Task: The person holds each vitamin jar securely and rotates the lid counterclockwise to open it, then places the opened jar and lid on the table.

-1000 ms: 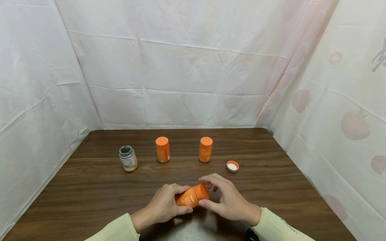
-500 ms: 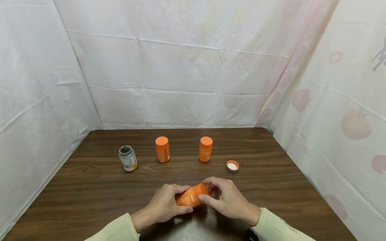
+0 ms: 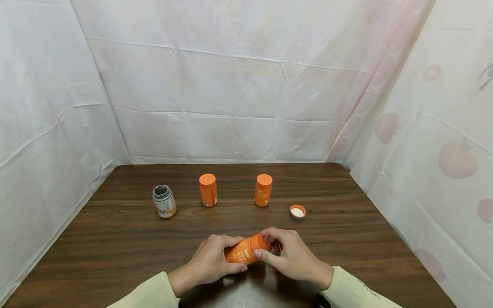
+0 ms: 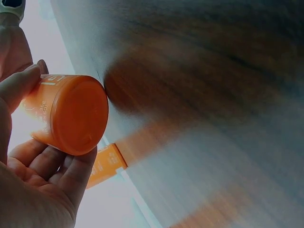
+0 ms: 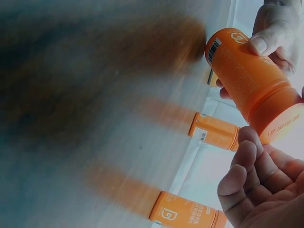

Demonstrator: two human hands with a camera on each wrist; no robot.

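Note:
Near the table's front edge, my left hand (image 3: 213,260) grips an orange bottle (image 3: 240,253) round its body. The bottle tilts, its capped end pointing up and right. In the left wrist view the bottle's round base (image 4: 81,114) faces the camera. My right hand (image 3: 290,254) pinches the orange cap (image 3: 258,242) between thumb and bent fingers. The right wrist view has the cap (image 5: 278,116) on the bottle's neck, with the right fingertips at its rim. Whether the cap is turning cannot be told.
Two capped orange bottles, one left (image 3: 208,191) and one right (image 3: 263,191), stand upright farther back. A grey bottle (image 3: 164,203) without a cap stands at the left. An upturned cap (image 3: 298,212) with a white inside lies at the right. White sheets hang round the brown table (image 3: 115,239).
The right hand's raised fingers have come down and bent in against the cap. My left hand and the bottle have stayed almost still. The things on the table have not moved.

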